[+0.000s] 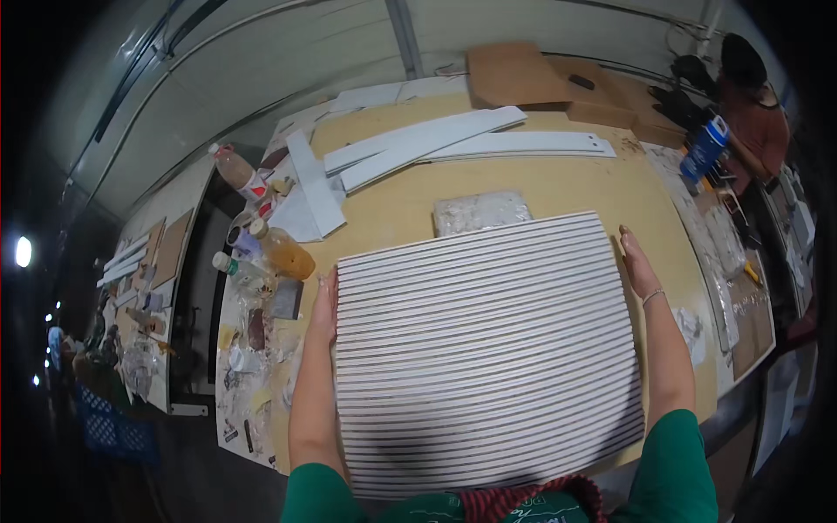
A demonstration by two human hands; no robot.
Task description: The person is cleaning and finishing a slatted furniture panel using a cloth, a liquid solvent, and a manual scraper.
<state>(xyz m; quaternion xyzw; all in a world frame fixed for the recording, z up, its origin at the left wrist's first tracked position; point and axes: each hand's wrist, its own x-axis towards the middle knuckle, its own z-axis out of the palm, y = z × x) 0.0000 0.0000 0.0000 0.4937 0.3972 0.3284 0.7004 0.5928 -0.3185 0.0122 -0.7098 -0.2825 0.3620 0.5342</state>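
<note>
In front of me lies a broad set of narrow white strips (484, 349), packed side by side with dark lines between them; its right edge is slightly uneven. Against its left edge rests my left hand (325, 307), fairly flat, with some fingers hidden by the edge. Just beyond the right edge is my right hand (641, 266), open, its fingers stretched forward and a small gap between it and the strips. Behind the far edge sits a grey-white block in clear wrapping (482, 212), partly covered by the strips.
Long white boards (432, 148) lie across the far side of the yellowish tabletop (392, 209). Bottles (286, 253) and clutter line the left edge. Flat brown cardboard (514, 74) lies at the back. A person (757, 131) and a blue can (704, 148) are at the right.
</note>
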